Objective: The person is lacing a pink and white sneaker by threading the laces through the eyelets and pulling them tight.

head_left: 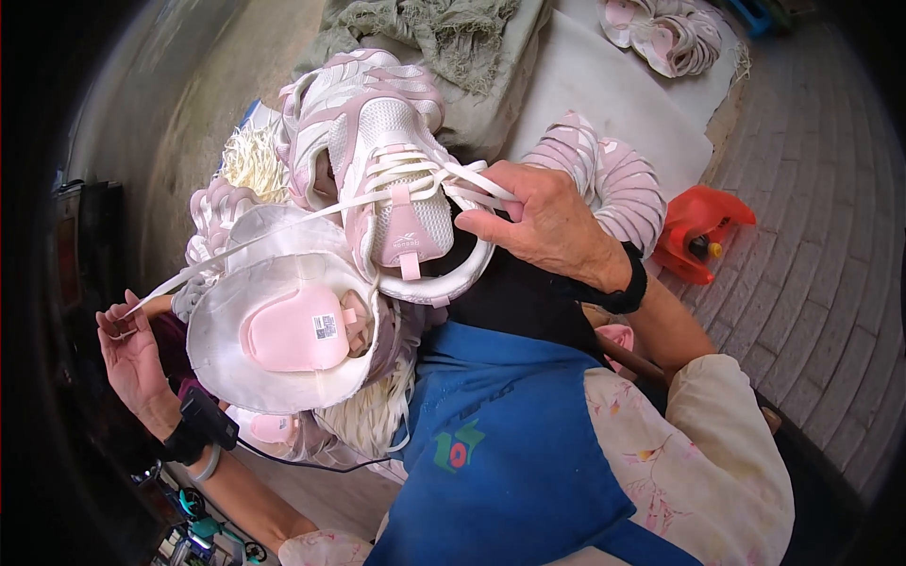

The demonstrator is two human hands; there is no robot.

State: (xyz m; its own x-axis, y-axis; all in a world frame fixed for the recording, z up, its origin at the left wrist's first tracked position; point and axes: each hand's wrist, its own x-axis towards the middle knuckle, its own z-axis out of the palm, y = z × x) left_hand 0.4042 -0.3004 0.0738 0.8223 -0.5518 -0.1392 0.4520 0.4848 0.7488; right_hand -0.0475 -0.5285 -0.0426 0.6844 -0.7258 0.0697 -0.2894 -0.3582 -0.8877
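A white and pink sneaker upper [396,141] lies in front of me, its tongue toward me and white lace threaded through its eyelets. My right hand [557,226] is closed on a loop of the white shoelace [425,179], right beside the upper's opening. One long lace end stretches far to the left, where my left hand [137,363] pinches its tip between the fingers. Below that lace, an upper with a white lining [217,335] lies open, showing a pink panel with a small label.
Stacked shoe uppers [623,189] stand right of the work, with another bundle [665,38] at far right. Loose white laces [253,160] hang at the left, more [377,406] near my lap. A grey-green cloth [444,38] lies behind; an orange-red plastic object [698,231] is on the paving.
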